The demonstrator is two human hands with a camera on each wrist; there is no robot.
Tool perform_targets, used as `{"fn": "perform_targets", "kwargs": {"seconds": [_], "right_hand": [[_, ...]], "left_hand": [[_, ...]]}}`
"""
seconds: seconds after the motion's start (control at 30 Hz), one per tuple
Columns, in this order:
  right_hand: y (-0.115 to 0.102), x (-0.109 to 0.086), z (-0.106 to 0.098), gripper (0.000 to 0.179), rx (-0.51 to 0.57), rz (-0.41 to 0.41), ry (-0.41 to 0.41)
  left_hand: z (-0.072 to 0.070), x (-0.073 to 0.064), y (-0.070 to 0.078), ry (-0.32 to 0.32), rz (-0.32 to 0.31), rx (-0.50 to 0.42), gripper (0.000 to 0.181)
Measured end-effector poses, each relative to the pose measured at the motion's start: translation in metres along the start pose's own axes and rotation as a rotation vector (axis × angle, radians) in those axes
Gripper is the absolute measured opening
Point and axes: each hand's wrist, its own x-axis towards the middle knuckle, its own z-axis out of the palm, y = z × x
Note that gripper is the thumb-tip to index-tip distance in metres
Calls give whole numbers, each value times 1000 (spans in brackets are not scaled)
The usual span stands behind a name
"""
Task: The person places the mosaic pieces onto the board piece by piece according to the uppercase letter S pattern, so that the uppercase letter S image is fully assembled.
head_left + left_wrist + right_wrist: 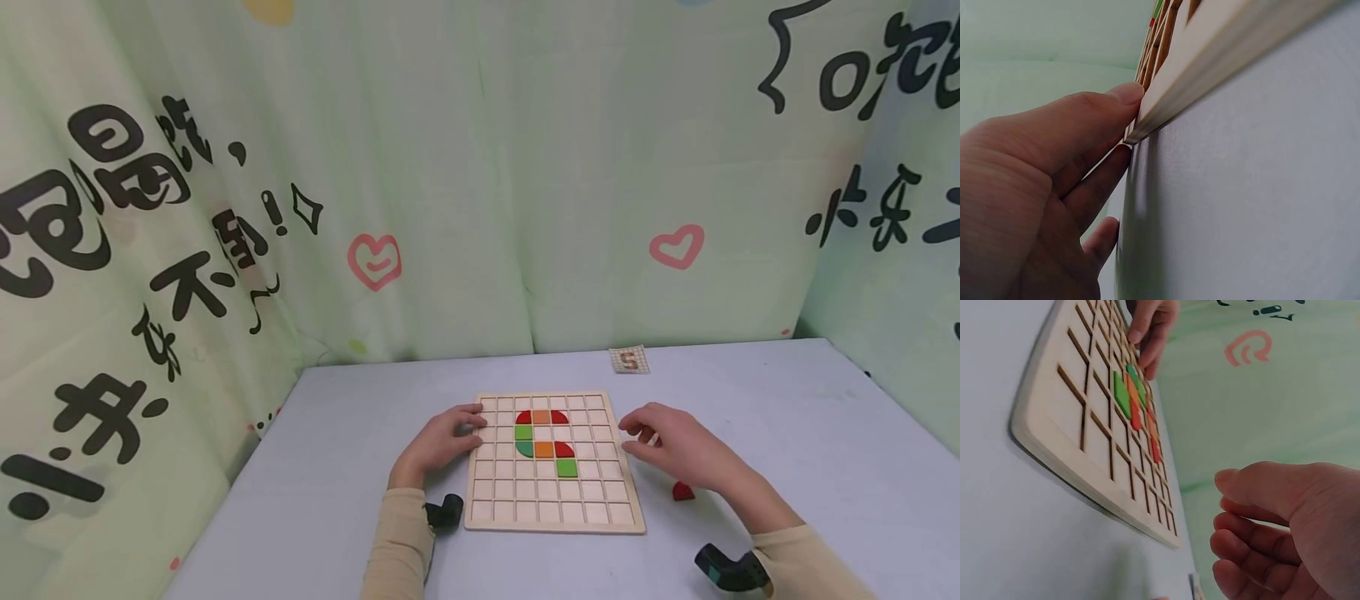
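A wooden grid board (517,510) lies on the table with several coloured pieces set in its cells. These include red quarter-rounds (559,417), orange squares (543,450), green squares (567,468) and a teal quarter-round (524,449). My left hand (438,442) touches the board's left edge, its thumb tip and fingers against the rim in the left wrist view. Just off the right edge hovers my right hand (678,442), fingers loosely bent around nothing, as the right wrist view also shows. Nearby on the table is a loose red piece (683,492).
A small card (630,360) with a brown figure on a grid lies near the table's back edge. Behind the white table (360,467) hangs a pale green curtain (525,183) with printed characters and hearts. Black wrist devices (733,570) sit at both forearms.
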Motion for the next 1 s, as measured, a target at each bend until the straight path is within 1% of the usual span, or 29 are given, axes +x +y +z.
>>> {"fn": "perform_targets", "kwargs": {"seconds": [0.13, 0.27, 0.5, 0.73, 0.9, 1.0], "right_hand": [[8, -3, -18, 30, 14, 28, 10], [15, -7, -28, 34, 29, 57, 12], [25, -10, -29, 37, 22, 83, -3], [31, -11, -30, 41, 13, 125, -13], [39, -13, -30, 44, -1, 134, -50], [43, -13, -30, 41, -4, 130, -78]], "left_hand": [[0, 0, 1, 2, 6, 3, 26], [-1, 0, 1, 8, 8, 7, 26], [-1, 0, 2, 8, -5, 5, 26], [-1, 0, 1, 7, 14, 9, 26], [0, 0, -1, 8, 17, 9, 26], [0, 0, -1, 9, 17, 7, 26]]}}
